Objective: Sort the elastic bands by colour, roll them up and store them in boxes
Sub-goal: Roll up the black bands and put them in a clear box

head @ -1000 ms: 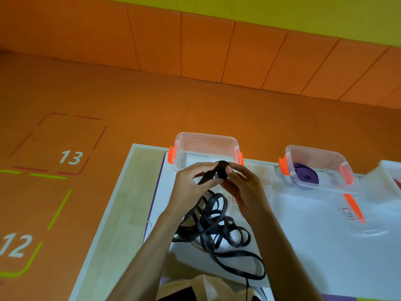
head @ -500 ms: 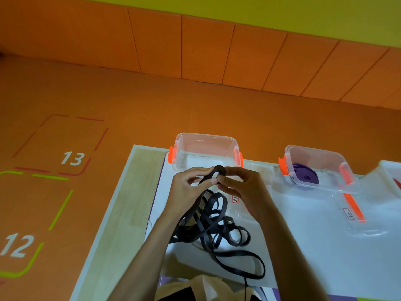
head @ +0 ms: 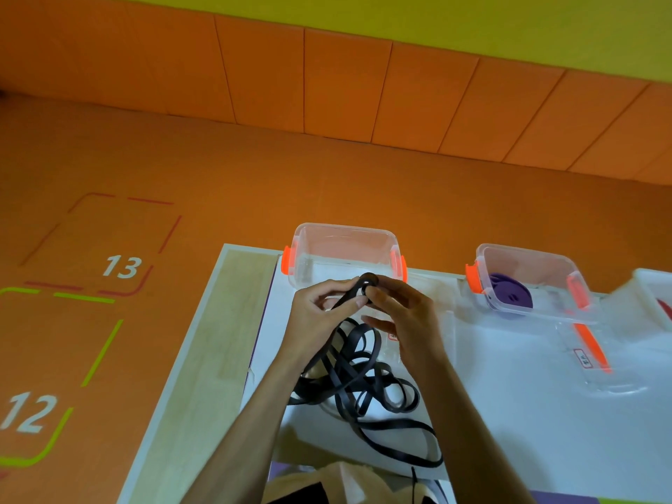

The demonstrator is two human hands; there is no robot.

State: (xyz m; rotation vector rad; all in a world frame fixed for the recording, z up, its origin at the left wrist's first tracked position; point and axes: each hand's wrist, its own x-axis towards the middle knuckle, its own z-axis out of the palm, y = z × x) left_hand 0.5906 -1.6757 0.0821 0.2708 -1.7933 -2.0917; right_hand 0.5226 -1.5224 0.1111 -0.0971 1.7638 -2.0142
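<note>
Both hands meet over the white table (head: 545, 423). The left hand (head: 316, 318) has its fingers curled and pinches the black elastic band (head: 377, 343) between the thumb and the fingertips, at the place where the band goes into a small coil (head: 368, 279). The right hand (head: 407, 318) touches the left one at the fingertips. Its thumb and first finger pinch the same coil from the other side, and its other fingers are stretched out loosely below. The coil stands just above the fingertips of both hands.

From the left hand the band hangs down between the two wrists. It lies there on the table in a loose tangle of loops, and one long loop reaches under the right forearm, toward the person.

Just beyond the hands stands a clear box (head: 345, 234) with orange clips, partly hidden by the fingers. Well to the right of the right hand stands a second clear box (head: 527, 256), and in it lies a purple roll (head: 511, 296). Near this box, on the side toward the person, a clear lid (head: 614, 372) with an orange clip lies flat on the table. To the left of the left hand, past the table edge, is the orange floor (head: 218, 183) with the numbers 13 and 12.
</note>
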